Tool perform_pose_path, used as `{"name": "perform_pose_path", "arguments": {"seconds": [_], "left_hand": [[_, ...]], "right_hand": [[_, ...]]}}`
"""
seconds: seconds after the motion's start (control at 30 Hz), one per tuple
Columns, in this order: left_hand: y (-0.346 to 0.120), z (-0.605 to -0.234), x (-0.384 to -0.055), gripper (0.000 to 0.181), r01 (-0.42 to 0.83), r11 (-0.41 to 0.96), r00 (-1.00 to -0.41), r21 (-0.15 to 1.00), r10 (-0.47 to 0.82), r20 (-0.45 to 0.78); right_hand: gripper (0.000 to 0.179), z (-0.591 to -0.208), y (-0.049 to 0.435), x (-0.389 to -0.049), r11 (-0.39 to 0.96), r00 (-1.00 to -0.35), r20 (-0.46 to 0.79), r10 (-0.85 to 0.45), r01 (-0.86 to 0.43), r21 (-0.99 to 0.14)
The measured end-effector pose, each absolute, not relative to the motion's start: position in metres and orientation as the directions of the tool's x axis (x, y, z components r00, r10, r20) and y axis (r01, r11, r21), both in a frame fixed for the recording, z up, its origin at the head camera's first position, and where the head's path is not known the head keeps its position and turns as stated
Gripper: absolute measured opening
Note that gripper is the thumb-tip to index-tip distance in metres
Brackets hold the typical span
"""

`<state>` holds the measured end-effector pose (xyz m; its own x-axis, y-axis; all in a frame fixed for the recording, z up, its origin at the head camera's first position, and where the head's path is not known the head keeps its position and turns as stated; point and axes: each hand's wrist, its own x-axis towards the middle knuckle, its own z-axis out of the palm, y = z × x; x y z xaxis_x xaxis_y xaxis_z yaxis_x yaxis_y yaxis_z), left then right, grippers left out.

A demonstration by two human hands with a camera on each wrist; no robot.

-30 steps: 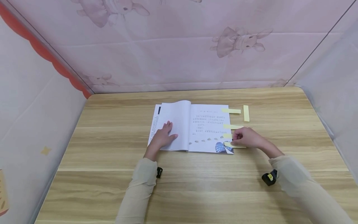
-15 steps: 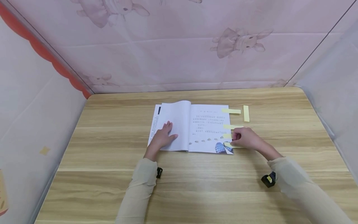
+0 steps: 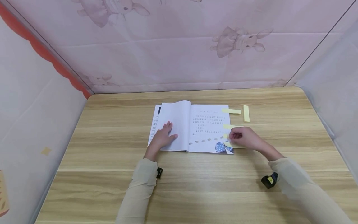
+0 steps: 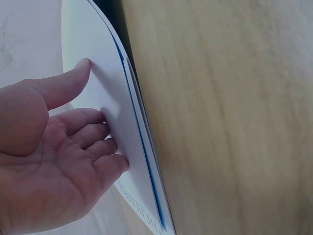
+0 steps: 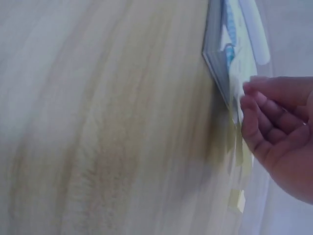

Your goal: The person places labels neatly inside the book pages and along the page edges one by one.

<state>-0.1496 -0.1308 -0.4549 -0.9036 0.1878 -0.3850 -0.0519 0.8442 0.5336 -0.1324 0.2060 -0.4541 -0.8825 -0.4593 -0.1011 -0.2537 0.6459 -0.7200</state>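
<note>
An open book (image 3: 205, 126) lies on the wooden table, a blank page on the left and printed text on the right. My left hand (image 3: 162, 138) rests on the blank page with fingers spread. Several pale yellow sticky strips line the right page's outer edge: the top strip (image 3: 233, 111), a second strip (image 3: 228, 126), a third strip (image 3: 225, 136) and the bottom strip (image 3: 227, 144). Curled over the lower ones is my right hand (image 3: 244, 137). In the right wrist view its thumb and forefinger tips (image 5: 249, 84) almost meet beside the page, nothing visible between them.
A narrow yellow sticky pad (image 3: 246, 113) lies on the table (image 3: 195, 186) right of the book. A pink rabbit-print curtain (image 3: 179, 62) hangs behind the table's far edge. Pale walls stand at both sides.
My right hand's fingertips have shifted from the bottom sticky strip slightly up and left to the third one, covering more of it. My left hand has stayed on the blank page.
</note>
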Motion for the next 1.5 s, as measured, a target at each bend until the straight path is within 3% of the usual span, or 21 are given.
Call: {"name": "perform_pose_path", "arguments": {"seconds": [0.1,0.3,0.53,0.67,1.13,1.5], "left_hand": [[-0.131,-0.456,-0.150,0.064,-0.051,0.847,-0.904,0.529,0.186,-0.385],[-0.131,-0.456,-0.150,0.064,-0.063,0.848,-0.904,0.526,0.174,-0.389],[-0.131,-0.456,-0.150,0.064,-0.060,0.849,-0.904,0.525,0.176,-0.389],[-0.131,-0.456,-0.150,0.064,-0.058,0.847,-0.904,0.528,0.180,-0.387],[-0.131,-0.455,-0.150,0.063,-0.043,0.850,-0.907,0.526,0.188,-0.377],[-0.131,-0.455,-0.150,0.063,-0.056,0.847,-0.905,0.528,0.180,-0.385]], "right_hand": [[0.006,-0.451,0.209,-0.131,0.573,-0.872,-0.093,-0.481,-0.233,-0.786],[0.019,-0.443,0.214,-0.130,0.431,-0.815,-0.168,-0.554,-0.108,-0.896],[0.032,-0.440,0.214,-0.128,0.426,-0.701,-0.192,-0.686,-0.173,-0.888],[0.038,-0.441,0.214,-0.126,0.495,-0.660,-0.241,-0.712,-0.227,-0.839],[0.042,-0.435,0.224,-0.122,0.563,-0.630,-0.291,-0.720,-0.286,-0.776],[0.042,-0.430,0.234,-0.121,0.546,-0.629,-0.277,-0.726,-0.283,-0.789]]}}
